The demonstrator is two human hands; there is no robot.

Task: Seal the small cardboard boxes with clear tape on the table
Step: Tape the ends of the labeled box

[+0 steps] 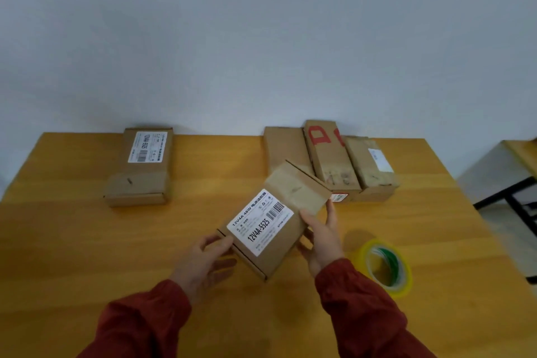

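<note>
A small cardboard box (273, 224) with a white "12V4A-5525" label is tilted above the middle of the wooden table (72, 241). My left hand (203, 261) grips its near left corner, thumb on top. My right hand (322, 238) holds its right side, fingers reaching up to the far end. A roll of clear tape (385, 266) with a yellowish rim and green core lies flat on the table just right of my right hand. Both forearms wear red sleeves.
Another labelled box (142, 166) lies at the back left. Three boxes sit side by side at the back right: a plain one (283, 148), one with red marks (328, 154) and one with a white label (372, 166). The table's right edge borders a second table's black frame (511, 197).
</note>
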